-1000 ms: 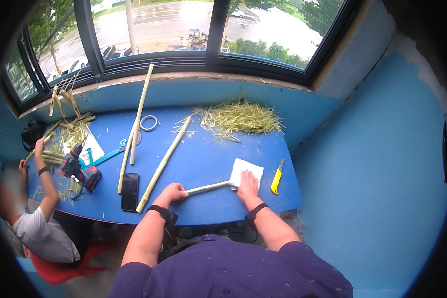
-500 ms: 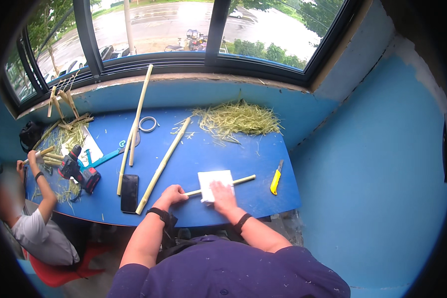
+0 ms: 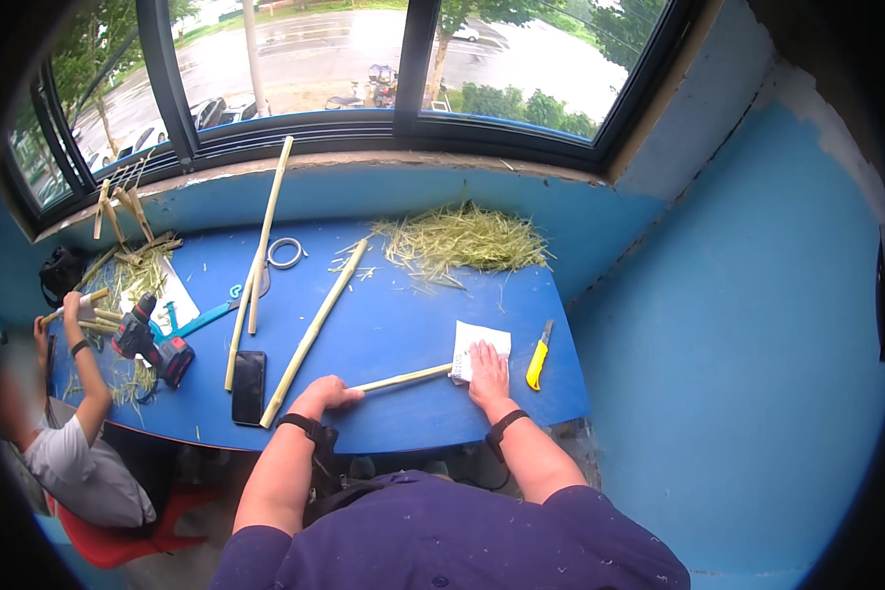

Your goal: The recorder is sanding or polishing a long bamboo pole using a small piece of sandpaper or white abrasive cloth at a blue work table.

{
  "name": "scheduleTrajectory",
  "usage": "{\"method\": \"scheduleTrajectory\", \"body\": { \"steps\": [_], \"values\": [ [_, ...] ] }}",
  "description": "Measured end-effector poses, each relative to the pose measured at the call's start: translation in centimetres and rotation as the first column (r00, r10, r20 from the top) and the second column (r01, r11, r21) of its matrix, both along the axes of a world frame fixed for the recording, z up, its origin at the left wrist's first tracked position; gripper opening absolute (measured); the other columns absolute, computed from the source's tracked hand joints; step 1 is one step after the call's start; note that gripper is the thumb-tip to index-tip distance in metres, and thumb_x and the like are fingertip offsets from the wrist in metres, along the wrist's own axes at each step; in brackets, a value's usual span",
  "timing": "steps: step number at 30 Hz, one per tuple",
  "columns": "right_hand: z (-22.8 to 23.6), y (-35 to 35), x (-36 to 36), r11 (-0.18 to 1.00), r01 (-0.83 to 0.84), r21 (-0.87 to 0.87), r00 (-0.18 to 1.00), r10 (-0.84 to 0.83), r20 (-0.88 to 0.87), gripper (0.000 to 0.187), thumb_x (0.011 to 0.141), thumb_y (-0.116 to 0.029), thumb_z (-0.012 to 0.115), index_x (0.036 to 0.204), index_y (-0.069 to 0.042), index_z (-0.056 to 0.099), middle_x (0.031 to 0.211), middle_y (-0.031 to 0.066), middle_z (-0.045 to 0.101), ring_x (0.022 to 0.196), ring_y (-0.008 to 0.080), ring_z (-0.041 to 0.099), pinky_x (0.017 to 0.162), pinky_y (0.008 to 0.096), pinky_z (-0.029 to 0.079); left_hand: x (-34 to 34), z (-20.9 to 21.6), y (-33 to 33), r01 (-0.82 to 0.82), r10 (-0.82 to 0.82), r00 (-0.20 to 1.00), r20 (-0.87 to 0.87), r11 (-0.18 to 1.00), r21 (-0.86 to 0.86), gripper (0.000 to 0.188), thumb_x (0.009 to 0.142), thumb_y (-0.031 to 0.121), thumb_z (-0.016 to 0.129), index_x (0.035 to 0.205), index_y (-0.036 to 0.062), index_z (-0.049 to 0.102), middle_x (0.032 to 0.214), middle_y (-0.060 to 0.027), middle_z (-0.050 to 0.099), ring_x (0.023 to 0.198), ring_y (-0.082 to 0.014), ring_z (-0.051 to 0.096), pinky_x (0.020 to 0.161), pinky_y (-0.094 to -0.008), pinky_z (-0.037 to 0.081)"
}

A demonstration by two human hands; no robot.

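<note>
A thin, pale bamboo-like stick (image 3: pixel 403 379) lies low over the blue table, slanting slightly up to the right. My left hand (image 3: pixel 330 394) is closed round its left end. At the other end, a folded white sheet (image 3: pixel 470 339), paper-like with faint printing, covers the stick's tip. My right hand (image 3: pixel 488 376) presses the sheet onto the stick with its fingers; the sheet's underside is hidden. Just right of that hand lies a yellow utility knife (image 3: pixel 538 365) with its blade out. A thicker stick (image 3: pixel 313 336) and a black phone (image 3: pixel 249 387) lie beyond my left hand.
Dry shavings (image 3: pixel 462 239) heap at the table's (image 3: pixel 393 315) far edge. Two long sticks (image 3: pixel 268 216) lean toward the window, near a tape roll (image 3: pixel 285 254). A cordless drill (image 3: pixel 152 340) stands at left, beside a seated person (image 3: pixel 88 462) handling sticks.
My right hand has slid rightward along the stick with the white sheet, from its middle to its right end. My left hand still holds the left end. The view has shifted slightly.
</note>
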State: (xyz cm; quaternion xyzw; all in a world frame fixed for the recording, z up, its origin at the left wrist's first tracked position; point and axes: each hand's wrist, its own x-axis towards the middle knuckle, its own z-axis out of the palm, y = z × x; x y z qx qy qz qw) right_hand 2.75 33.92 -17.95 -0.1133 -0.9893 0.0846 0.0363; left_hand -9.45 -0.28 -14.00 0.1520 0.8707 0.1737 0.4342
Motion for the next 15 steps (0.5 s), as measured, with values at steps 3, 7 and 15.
{"method": "scheduleTrajectory", "body": {
  "steps": [3, 7, 15],
  "values": [
    [1.0, 0.5, -0.1, 0.998, -0.048, -0.035, 0.999, 0.048, 0.014, 0.062, 0.081, -0.004, 0.05, 0.141, -0.011, 0.037, 0.148, 0.015, 0.032, 0.138, 0.031, 0.028, 0.112, 0.0497, 0.025, -0.4, -3.0, -1.3, -0.072, 0.069, 0.997, 0.026, 0.991, 0.116, 0.049, 0.087, 0.05, 0.057, 0.087, 0.0027, 0.07, 0.082, -0.0122, 0.069, 0.076, -0.0257, 0.065, 0.074, -0.0366, 0.05],
    [1.0, 0.2, -0.1, 1.0, -0.019, 0.01, 0.999, 0.018, 0.04, 0.061, 0.081, -0.006, 0.052, 0.141, -0.012, 0.039, 0.146, 0.0182, 0.033, 0.137, 0.0341, 0.029, 0.11, 0.0508, 0.026, -0.3, -4.0, -1.5, -0.151, 0.123, 0.982, 0.142, 0.966, 0.209, 0.047, 0.09, 0.047, 0.055, 0.088, 0.0024, 0.07, 0.081, -0.0116, 0.069, 0.075, -0.0252, 0.065, 0.074, -0.0365, 0.05],
    [1.7, -12.2, -0.6, 0.988, -0.147, -0.054, 0.981, 0.153, 0.121, 0.057, 0.084, -0.014, 0.051, 0.14, -0.012, 0.04, 0.146, 0.0189, 0.034, 0.137, 0.0337, 0.031, 0.11, 0.0541, 0.024, -0.2, -2.7, -0.4, -0.095, 0.09, 0.995, 0.04, 0.987, 0.128, 0.04, 0.087, 0.041, 0.06, 0.093, 0.0027, 0.07, 0.087, -0.0137, 0.07, 0.079, -0.0269, 0.066, 0.076, -0.0376, 0.05]
  ]
}}
